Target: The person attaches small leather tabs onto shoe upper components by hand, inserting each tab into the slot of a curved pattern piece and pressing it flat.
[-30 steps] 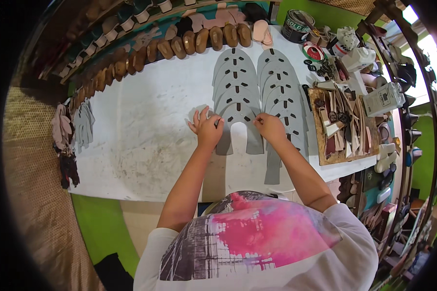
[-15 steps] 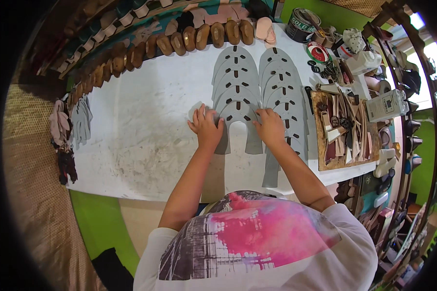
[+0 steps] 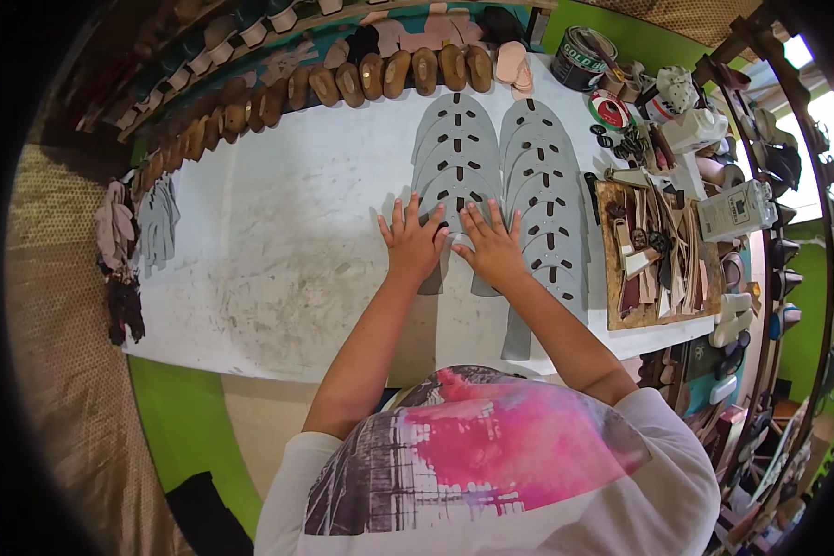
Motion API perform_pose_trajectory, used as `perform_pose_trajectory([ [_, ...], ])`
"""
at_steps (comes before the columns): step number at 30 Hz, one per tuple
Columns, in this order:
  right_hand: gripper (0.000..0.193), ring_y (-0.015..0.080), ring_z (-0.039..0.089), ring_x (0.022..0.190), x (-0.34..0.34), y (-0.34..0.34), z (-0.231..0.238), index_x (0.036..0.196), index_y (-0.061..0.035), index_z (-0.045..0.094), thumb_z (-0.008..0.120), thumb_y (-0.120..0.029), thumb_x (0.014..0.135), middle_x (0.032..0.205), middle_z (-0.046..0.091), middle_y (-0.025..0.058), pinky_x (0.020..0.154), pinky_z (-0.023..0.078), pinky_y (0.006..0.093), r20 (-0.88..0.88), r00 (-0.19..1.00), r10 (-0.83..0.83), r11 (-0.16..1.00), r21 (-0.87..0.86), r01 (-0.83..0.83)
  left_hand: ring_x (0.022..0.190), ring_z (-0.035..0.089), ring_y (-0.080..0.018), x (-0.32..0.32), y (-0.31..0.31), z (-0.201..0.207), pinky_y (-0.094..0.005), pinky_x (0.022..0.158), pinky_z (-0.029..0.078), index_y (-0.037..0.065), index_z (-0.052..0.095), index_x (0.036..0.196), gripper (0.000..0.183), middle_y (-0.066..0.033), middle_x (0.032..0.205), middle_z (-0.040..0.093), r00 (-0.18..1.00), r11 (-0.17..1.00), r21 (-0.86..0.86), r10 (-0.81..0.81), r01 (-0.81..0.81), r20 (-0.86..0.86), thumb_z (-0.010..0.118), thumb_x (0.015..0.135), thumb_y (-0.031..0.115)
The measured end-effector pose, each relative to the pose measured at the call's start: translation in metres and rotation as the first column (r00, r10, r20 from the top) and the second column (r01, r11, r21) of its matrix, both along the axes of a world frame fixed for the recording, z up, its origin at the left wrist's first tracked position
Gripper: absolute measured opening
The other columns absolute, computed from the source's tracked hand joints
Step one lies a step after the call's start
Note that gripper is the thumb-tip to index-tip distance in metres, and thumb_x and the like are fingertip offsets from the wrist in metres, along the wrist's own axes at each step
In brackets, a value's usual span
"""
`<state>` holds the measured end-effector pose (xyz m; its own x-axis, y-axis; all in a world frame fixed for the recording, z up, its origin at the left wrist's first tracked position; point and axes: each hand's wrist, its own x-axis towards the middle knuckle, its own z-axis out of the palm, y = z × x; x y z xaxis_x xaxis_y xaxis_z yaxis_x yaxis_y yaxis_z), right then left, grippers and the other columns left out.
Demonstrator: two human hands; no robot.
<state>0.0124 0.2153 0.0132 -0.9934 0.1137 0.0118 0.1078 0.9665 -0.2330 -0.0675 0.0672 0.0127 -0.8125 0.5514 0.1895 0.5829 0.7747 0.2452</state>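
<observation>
Two columns of grey, U-shaped shoe upper pieces with small dark strips on them lie overlapping on the white table. My left hand (image 3: 413,245) rests flat, fingers spread, on the near end of the left column (image 3: 440,153). Beside it, my right hand (image 3: 494,248) presses flat on the other side of the same piece, fingers apart. The thumbs nearly meet over its middle, and both hands cover much of that nearest piece. Just right of my right hand runs the second column (image 3: 558,218), whose lowest piece extends toward the table's near edge.
Brown shoe lasts (image 3: 371,76) line the far edge of the white table (image 3: 278,250). Pale pink sole-shaped pieces (image 3: 511,65) lie behind the columns. At right are a board (image 3: 612,310) with leather scraps, a dark can (image 3: 581,63) and a clear rectangular container (image 3: 737,211). Grey strips (image 3: 156,227) hang at left.
Both hands have come inward from the outer sides of the nearest piece. They now lie flat on top of it, thumbs close together. The camera view has shifted slightly.
</observation>
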Motion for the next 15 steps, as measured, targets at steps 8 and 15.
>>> perform_pose_trajectory([
  [8,0.067,0.0359,0.014,0.139,0.013,-0.012,0.011,0.144,-0.0197,0.029,0.050,-0.050,0.087,0.148,0.027,0.0098,0.106,0.007,0.0649,-0.085,0.996,-0.001,1.000,-0.010,0.001,0.134,0.024,-0.0379,0.019,-0.034,0.003,-0.0652,0.103,0.011,0.021,0.046,0.134,0.052,-0.0148,0.146,0.027,0.998,1.000,-0.016,0.011,-0.010,0.059,0.052,0.087,0.043],
  [15,0.068,0.0385,0.013,0.139,0.045,-0.059,0.031,0.144,-0.0219,0.027,0.052,-0.047,0.087,0.150,0.022,0.0134,0.105,0.009,0.0657,0.009,0.996,0.092,0.996,-0.018,-0.092,0.133,0.024,-0.0384,0.077,-0.126,0.018,-0.0656,0.103,0.010,0.016,0.047,0.132,0.054,-0.0164,0.147,0.025,0.961,0.985,-0.064,0.168,-0.157,0.220,0.051,0.086,0.044],
])
